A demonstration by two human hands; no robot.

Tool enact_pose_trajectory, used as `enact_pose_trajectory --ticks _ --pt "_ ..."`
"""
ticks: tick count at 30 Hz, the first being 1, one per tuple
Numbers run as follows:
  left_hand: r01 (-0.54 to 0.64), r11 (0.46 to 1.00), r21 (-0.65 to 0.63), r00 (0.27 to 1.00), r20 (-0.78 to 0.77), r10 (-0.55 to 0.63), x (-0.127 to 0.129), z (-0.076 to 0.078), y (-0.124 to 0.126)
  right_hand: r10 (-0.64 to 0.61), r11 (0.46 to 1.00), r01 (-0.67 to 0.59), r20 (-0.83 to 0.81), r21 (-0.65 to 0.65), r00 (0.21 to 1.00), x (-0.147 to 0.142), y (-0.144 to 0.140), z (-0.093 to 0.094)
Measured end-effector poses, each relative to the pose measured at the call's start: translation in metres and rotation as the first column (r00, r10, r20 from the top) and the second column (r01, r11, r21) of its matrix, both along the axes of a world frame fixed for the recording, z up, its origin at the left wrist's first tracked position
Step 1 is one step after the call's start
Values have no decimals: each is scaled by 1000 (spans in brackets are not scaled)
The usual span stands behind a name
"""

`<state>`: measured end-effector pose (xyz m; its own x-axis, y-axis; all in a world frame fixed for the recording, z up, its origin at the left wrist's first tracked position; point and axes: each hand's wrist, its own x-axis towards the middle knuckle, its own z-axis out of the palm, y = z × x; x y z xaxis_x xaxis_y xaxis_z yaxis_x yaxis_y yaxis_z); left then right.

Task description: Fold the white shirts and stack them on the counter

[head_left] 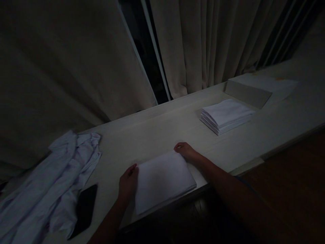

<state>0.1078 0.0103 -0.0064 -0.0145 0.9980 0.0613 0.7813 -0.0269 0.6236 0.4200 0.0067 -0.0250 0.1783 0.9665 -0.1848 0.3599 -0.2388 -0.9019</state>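
A white folded cloth (162, 179) lies flat at the table's front edge, between my two hands. My left hand (128, 181) is at its far left corner, thumb and fingers closed together on the edge. At the far right corner, my right hand (185, 149) pinches the cloth's edge, its fingertips curled in. Dim light hides the exact grip of both hands. Farther right sits a neat stack of white folded cloths (227, 115).
Crumpled white cloths (58, 183) are heaped at the left, with a dark flat phone-like slab (85, 208) beside them. A white box (248, 89) stands at the back right of the pale table (152, 132). Curtains (195, 44) hang along the far edge.
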Motion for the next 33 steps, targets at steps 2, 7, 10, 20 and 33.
enact_pose_trajectory --ticks 2,7,10,20,33 --pt "-2 996 -94 1000 28 4 -5 9 9 11 1000 -12 -28 -9 1000 1 0 1" --pt "58 947 -314 995 92 -31 1 21 19 7 1000 -7 -10 -21 1000 7 3 2" --pt "73 925 -374 994 104 -37 5 21 22 -49 998 44 134 37 990 9 -2 6" --pt "21 968 -251 994 -100 -47 8 -7 29 118 869 -372 592 327 797 -1 -54 27" --pt "742 646 179 597 -614 -516 0 -26 -106 219 792 -579 794 195 567 -20 -181 -1"
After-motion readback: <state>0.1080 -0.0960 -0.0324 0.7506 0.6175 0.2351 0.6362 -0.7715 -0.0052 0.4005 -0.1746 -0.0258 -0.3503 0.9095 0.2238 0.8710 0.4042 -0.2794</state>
